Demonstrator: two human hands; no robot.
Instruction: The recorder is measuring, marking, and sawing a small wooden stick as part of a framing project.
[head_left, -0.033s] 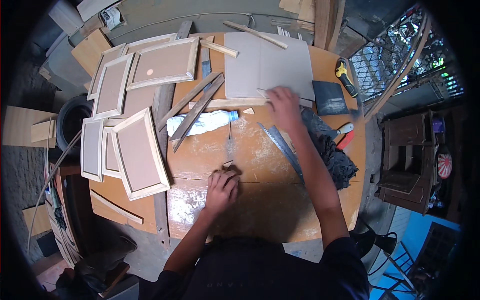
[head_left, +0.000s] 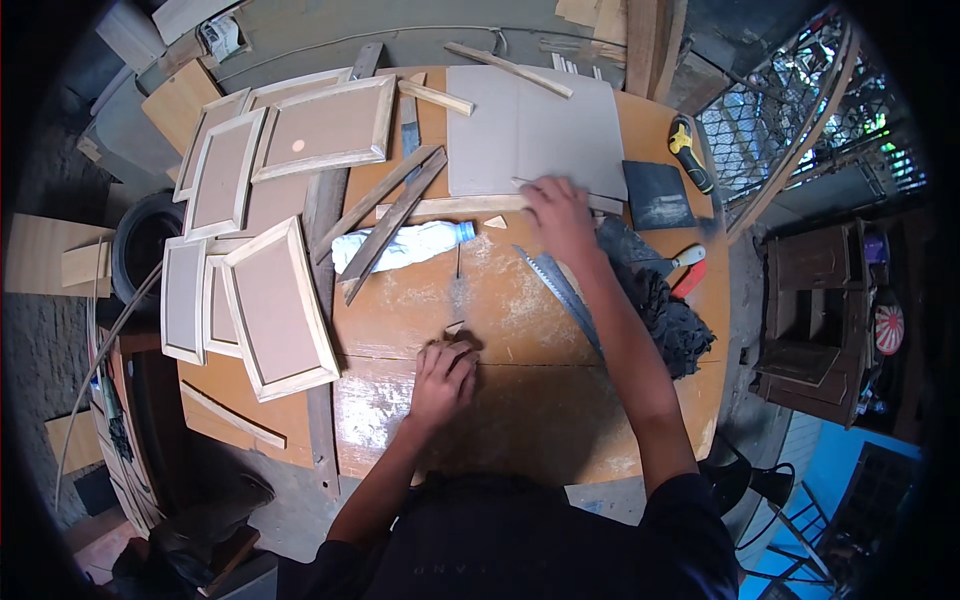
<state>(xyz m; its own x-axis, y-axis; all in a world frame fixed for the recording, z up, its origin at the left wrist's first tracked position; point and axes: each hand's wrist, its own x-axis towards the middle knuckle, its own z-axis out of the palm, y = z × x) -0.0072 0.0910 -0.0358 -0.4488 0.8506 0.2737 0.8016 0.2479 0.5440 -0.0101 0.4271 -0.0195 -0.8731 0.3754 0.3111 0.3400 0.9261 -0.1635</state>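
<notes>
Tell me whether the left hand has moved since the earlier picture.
No, not visibly: the left hand stays across the dark table seam, with no clear shift left, right, forward or back.

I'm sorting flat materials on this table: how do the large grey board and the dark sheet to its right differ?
Size: the grey board is much larger than the dark sheet.
Look: the board is pale and fairly even; the sheet is nearly black with a pale scuffed patch.
Contact: the right hand is at the board's near edge; neither hand is at the sheet.
Both lie flat on the table.
</notes>
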